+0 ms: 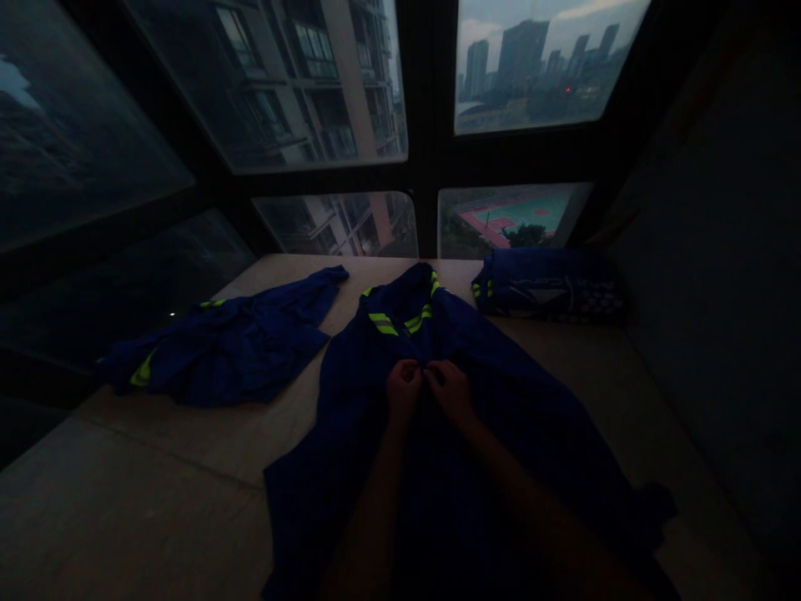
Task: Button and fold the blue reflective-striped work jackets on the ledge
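A dark blue jacket (513, 392) with yellow-green and grey reflective stripes near its collar lies spread out in front of me, collar toward the window. Both hands meet at its front, just below the collar. My left hand (405, 384) is closed in a pinch on the jacket's front edge. Right beside it, my right hand (448, 388) pinches the same front opening, fingertips nearly touching the left ones. Whatever small fastener may sit between the fingers is too dark to make out. One sleeve reaches out to the lower right.
Another blue garment (244, 342) with yellow-green strips lies crumpled at the left. A folded blue bundle (551, 284) with pale printing sits at the back right. The pale ledge (156, 492) is bounded by dark-framed windows (431, 150) and a wall (707, 334) at right. Light is dim.
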A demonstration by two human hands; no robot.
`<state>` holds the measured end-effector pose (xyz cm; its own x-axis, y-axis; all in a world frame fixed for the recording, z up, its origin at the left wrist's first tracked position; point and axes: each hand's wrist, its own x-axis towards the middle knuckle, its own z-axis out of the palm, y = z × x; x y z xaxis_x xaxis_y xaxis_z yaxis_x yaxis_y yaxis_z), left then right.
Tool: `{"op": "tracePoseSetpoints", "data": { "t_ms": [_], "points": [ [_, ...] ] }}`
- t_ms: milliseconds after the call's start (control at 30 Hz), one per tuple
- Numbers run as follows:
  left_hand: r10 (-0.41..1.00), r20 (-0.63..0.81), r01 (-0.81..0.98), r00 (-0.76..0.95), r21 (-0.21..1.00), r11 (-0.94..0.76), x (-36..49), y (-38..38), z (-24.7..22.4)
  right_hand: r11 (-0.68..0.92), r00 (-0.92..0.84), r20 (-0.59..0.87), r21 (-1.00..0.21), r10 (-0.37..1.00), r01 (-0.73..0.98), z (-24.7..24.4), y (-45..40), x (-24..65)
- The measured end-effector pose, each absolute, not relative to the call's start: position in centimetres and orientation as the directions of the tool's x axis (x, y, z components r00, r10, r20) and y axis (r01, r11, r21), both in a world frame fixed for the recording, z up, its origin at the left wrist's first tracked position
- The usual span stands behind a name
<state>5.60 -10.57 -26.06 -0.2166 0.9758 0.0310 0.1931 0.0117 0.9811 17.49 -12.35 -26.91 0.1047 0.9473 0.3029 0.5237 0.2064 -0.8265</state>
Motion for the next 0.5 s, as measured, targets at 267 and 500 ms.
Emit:
{"op": "tracePoseSetpoints", "data": {
  "t_ms": [267,500],
  "points": [
    [0.977,0.068,0.217,-0.202,0.976,-0.024,5.7,-10.5,-26.6,0.09,0.113,0.178,-0.838,0.977,0.538,-26.4,-10.8,18.0],
    [0.978,0.096,0.245,-0.184,0.968,-0.048,6.0,-10.7,-26.8,-0.006,0.139,0.074,-0.861,0.988,0.508,-26.7,-8.6,18.2]
  ]
}}
